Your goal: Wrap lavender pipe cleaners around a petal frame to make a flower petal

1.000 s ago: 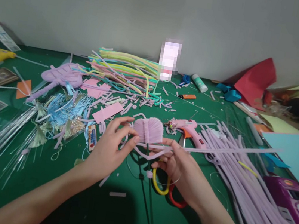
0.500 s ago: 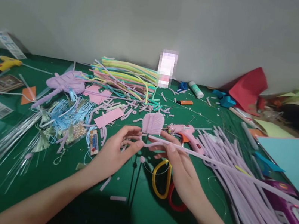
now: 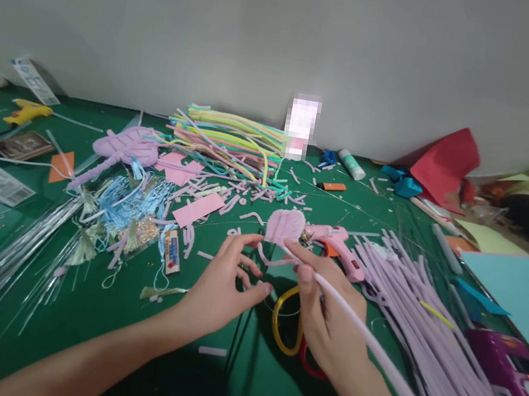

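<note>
My right hand (image 3: 334, 313) pinches a long lilac pipe cleaner (image 3: 388, 365) between thumb and fingers; its tail runs back over my forearm to the lower right. The front end bends in a loop below a flat, rounded lilac pad (image 3: 285, 226) that looks made of pipe cleaner rows. My right forefinger lies at the pad's lower edge. Whether the pad is fixed to the pipe cleaner, I cannot tell. At the left of the loop is my left hand (image 3: 224, 289), open, thumb apart from the curved fingers, fingertips close to the bend. Scissors (image 3: 286, 342) with yellow and red handles lie partly under my right hand.
A pink glue gun (image 3: 344, 247) lies behind my right hand. Lilac pipe cleaners (image 3: 417, 329) spread at right beside a purple device (image 3: 503, 370). Coloured pipe cleaners (image 3: 229, 135), a finished-looking lilac piece (image 3: 127, 146), blue tassels (image 3: 126, 199) and clear wires (image 3: 7, 264) cover the left and back.
My left thumb and fingers have come away from the pipe cleaner and spread. My right hand has turned, swinging the pipe cleaner's tail down toward me. The whole view has shifted slightly.
</note>
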Available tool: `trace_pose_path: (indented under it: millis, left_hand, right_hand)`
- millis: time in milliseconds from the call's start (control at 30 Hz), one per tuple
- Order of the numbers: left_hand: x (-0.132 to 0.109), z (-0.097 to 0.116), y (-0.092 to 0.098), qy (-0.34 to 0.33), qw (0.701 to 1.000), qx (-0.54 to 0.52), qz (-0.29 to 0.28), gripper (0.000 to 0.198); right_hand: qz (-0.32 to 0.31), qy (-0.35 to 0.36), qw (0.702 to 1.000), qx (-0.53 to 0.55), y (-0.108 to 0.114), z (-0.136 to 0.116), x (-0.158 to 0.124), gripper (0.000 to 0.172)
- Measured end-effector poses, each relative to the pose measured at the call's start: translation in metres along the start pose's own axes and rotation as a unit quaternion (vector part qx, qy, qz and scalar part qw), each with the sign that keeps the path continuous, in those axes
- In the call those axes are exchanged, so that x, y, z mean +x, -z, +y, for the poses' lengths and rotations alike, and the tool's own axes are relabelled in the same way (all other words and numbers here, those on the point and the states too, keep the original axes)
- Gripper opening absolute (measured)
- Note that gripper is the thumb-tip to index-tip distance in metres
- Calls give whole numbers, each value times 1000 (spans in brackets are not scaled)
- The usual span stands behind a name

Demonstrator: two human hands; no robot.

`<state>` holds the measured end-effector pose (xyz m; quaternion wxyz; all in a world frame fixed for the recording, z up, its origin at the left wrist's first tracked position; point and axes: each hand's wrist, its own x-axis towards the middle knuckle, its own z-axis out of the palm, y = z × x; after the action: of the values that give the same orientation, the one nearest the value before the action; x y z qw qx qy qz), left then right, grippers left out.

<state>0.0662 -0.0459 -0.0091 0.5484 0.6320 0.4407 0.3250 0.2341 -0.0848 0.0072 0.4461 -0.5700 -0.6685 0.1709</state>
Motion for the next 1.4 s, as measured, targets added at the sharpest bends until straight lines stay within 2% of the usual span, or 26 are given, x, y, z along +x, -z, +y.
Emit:
trace_pose_path:
  millis: [100, 167, 267, 333, 400, 500, 567, 633, 800, 933, 1100, 1267, 1400]
  left_hand:
    - [1, 0, 1, 11, 1000, -24, 1, 49]
    - [3, -1, 3, 21, 999, -44, 6, 45]
    - [7, -2, 9, 38, 995, -85, 25, 45]
    - [11, 0, 16, 58, 988, -133, 44, 45]
    - [14, 5, 24, 91, 971, -213, 51, 45]
    - [16, 13, 35, 149, 914, -375, 48, 43]
    - [17, 16, 38, 170, 875, -450, 56, 37]
    - [16, 18, 36, 176, 854, -485, 61, 32]
    - [15, 12, 23, 178, 830, -528, 35, 21]
    - [15, 6, 19, 170, 825, -540, 3, 20]
    - [17, -1, 20, 174, 826, -535, 34, 22]
    - [18, -4, 16, 156, 816, -557, 15, 22]
    - [15, -2, 14, 158, 816, -556, -3, 17]
  right_hand:
    - [-11, 11, 1000, -3, 1, 1, 0, 33]
    - [7, -3, 1000, 19, 3, 1, -1, 32]
    - [136, -33, 985, 103, 6, -1, -2, 33]
    - [234, -45, 951, 196, 8, -5, 0, 34]
    - [273, -84, 914, 287, 9, -7, 4, 29]
    - [227, -176, 885, 366, 7, -6, 8, 19]
    - [194, -215, 881, 375, 4, -3, 8, 16]
    - [175, -233, 885, 364, -1, 1, 6, 16]
    - [147, -248, 906, 310, -9, 6, 0, 20]
    - [125, -248, 919, 279, -10, 3, -2, 17]
    - [112, -255, 910, 307, -12, 0, -2, 16]
    - [96, -258, 891, 361, -18, 6, -2, 17]
    - [95, -237, 912, 322, -21, 11, -2, 18]
